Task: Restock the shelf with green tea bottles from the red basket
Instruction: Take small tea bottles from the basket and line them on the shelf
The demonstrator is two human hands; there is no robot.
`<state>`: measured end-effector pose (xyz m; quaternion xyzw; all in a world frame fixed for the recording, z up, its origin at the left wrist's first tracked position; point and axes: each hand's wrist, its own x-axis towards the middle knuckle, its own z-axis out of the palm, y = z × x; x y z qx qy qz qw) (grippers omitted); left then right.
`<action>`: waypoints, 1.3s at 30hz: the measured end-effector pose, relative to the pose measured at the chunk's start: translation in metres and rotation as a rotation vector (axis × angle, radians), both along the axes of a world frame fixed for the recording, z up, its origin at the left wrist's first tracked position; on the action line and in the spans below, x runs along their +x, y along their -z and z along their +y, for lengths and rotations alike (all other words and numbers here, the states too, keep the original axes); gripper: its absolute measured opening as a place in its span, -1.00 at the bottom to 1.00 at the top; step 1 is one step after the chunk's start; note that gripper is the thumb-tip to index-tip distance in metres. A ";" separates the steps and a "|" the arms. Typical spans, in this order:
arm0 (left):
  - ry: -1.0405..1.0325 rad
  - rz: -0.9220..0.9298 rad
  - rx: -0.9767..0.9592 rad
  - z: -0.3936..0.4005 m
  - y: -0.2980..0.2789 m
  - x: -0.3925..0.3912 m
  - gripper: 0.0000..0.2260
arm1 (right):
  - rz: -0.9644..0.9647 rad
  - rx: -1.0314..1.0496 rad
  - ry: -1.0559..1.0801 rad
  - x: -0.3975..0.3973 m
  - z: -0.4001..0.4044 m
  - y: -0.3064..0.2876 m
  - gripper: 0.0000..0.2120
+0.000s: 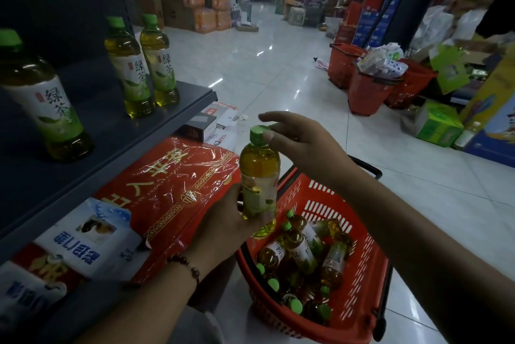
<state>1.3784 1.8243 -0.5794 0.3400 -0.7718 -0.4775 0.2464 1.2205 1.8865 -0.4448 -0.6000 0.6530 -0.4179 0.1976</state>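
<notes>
Plastic and full of amber-green tea, the held bottle [259,182] looks fairly heavy for its size, with a stiff neck and a thinner, slightly yielding body; its glossy label sleeve is probably slick, so a wrap around the lower body or a pinch at the ribbed green cap [259,133] seems the safest hold. It stands nearly upright at the centre of the frame, above the near rim of the red basket [359,282].

The left hand [225,221] grips it low down, fingers [268,216] curled round the base and the lower label from behind. The right hand [301,138] comes in from the right at the top: its thumb touches the side of the cap, one fingertip lies at the cap's far edge, and the other fingers spread loosely above, not closed round anything.

Below, more green tea bottles [302,258] lie jumbled on their sides in the basket, lower centre. In the upper left, the dark shelf [117,131] carries three bottles standing upright: one [47,98] near the left edge and a pair [142,67] side by side farther along, with bare shelf between. Red and white shrink-wrapped packs [167,190] lie under the shelf, just left of the hands.
</notes>
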 end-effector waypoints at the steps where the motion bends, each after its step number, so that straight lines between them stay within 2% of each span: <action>1: -0.013 0.017 0.018 -0.001 -0.001 0.000 -0.61 | -0.047 0.015 0.005 -0.002 0.000 0.004 -0.62; 4: -0.057 0.072 0.073 -0.007 -0.004 0.001 -0.56 | -0.222 0.134 -0.048 -0.002 0.002 0.029 -0.57; 6: -0.091 0.115 0.086 -0.011 -0.005 0.004 -0.50 | -0.328 0.240 -0.133 0.002 0.006 0.053 -0.46; 9: -0.161 0.168 0.096 -0.018 -0.007 0.008 -0.45 | -0.344 0.291 -0.170 0.017 0.008 0.084 -0.20; 11: -0.203 0.205 0.118 -0.023 -0.009 0.010 -0.36 | -0.306 0.225 -0.138 0.029 0.003 0.099 -0.12; 16: -0.263 0.288 0.149 -0.033 -0.015 0.016 -0.27 | -0.188 0.014 0.019 0.053 -0.021 0.111 -0.24; 22: -0.351 0.284 0.069 -0.045 -0.022 0.034 -0.36 | -0.351 -0.037 -0.061 0.064 -0.051 0.110 -0.36; 27: -0.507 0.258 0.003 -0.058 -0.022 0.045 -0.38 | -0.336 -0.009 -0.180 0.074 -0.083 0.107 -0.43; 32: -0.683 0.303 -0.037 -0.077 -0.015 0.058 -0.23 | -0.084 -0.039 -0.220 0.095 -0.118 0.107 -0.35; 35: -0.675 0.306 -0.017 -0.083 -0.015 0.068 -0.26 | -0.209 -0.052 -0.325 0.102 -0.130 0.106 -0.45; 38: -0.606 0.384 0.046 -0.088 -0.021 0.081 -0.36 | -0.403 0.097 -0.363 0.099 -0.138 0.104 -0.35; 39: -0.583 0.418 0.065 -0.090 -0.025 0.085 -0.39 | -0.410 0.144 -0.375 0.096 -0.141 0.101 -0.39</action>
